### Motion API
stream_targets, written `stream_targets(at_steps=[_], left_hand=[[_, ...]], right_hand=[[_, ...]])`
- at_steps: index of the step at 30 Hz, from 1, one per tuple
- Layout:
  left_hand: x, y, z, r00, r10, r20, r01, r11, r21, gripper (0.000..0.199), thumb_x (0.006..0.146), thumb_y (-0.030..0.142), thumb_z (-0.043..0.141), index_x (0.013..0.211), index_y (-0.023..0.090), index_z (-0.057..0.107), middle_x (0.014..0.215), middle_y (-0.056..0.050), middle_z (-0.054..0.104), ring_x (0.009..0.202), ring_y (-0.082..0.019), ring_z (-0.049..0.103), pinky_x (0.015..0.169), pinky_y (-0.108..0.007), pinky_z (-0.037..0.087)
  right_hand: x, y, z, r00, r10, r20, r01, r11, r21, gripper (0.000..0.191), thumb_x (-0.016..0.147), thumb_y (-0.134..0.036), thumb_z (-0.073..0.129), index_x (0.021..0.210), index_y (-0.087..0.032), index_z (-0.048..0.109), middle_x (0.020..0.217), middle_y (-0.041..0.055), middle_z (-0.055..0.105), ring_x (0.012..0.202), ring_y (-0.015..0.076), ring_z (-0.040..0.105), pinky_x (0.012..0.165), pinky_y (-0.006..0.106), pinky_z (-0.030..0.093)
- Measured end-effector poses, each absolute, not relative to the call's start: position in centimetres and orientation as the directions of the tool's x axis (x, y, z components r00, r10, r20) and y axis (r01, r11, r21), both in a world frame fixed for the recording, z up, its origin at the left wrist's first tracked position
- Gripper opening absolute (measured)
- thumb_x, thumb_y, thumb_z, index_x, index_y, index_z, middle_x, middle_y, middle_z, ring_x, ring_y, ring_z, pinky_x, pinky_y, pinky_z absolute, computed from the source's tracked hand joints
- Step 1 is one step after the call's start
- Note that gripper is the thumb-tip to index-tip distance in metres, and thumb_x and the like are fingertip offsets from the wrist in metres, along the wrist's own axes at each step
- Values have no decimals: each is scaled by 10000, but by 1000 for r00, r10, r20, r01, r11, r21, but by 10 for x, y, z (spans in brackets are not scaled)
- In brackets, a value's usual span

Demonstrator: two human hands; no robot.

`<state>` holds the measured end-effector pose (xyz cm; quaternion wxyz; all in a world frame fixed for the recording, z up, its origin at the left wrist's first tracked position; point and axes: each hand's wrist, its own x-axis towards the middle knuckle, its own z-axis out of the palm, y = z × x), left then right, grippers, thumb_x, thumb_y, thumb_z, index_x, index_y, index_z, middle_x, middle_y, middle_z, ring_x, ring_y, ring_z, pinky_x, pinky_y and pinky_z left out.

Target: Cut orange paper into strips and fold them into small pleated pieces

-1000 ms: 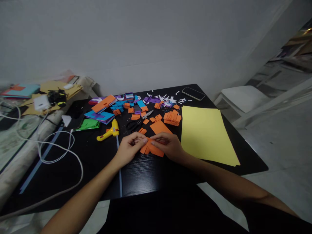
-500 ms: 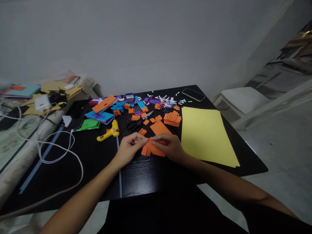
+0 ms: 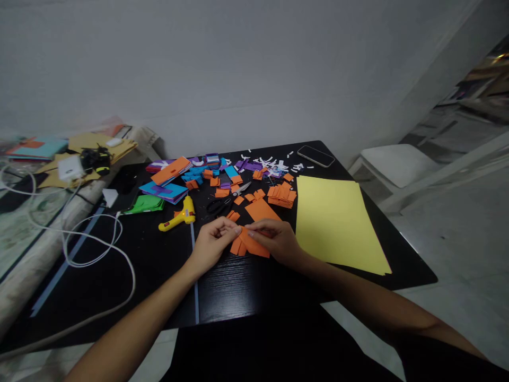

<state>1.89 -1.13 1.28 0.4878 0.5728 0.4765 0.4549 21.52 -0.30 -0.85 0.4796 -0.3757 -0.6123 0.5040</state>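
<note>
Orange paper [image 3: 256,247] is pinched by our left fingers [image 3: 227,235] and right fingers [image 3: 268,241], left of the yellow sheets [image 3: 336,223], so we should align edges.

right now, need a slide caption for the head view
Left hand and right hand hold orange paper over a black table, yellow sheets alongside.

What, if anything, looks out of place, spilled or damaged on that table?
Loose white scraps lie scattered near the back of the table, unlike the stacked yellow sheets. A white cable sprawls in loops on the left. The orange paper held by the left hand and right hand shows no obvious damage.
</note>
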Motion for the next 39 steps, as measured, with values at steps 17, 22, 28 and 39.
stream_targets(at_steps=[17,22,28,39], left_hand=[[16,-11,11,226,974,25,150,-60,987,322,873,469,712,791,158,699,598,30,543,543,-107,456,541,-229,347],[16,-13,9,222,972,83,255,-140,957,266,905,407,675,808,160,681,628,28,573,566,-106,496,555,-221,381],[13,-14,7,270,941,202,413,-303,859,236,931,354,646,814,155,692,713,2,646,645,-123,572,625,-230,434],[14,-12,9,289,931,223,396,-329,857,212,940,357,666,871,169,738,809,-23,724,749,-153,656,710,-246,478]], right_hand=[[214,-1,-14,-295,950,101,-108,72,-992,221,802,-353,799,979,-222,774,977,50,800,901,205,771,884,365,627],[212,-3,-18,-362,926,107,-82,83,-993,324,790,-280,791,1102,-219,730,871,12,753,789,148,739,790,289,619],[211,-3,-21,-389,906,166,-80,146,-986,247,856,-324,746,1082,-226,730,917,25,774,842,162,755,815,302,621],[210,-2,-25,-337,928,160,-95,135,-986,291,807,-327,805,1067,-238,710,861,3,783,804,169,765,811,317,629]])
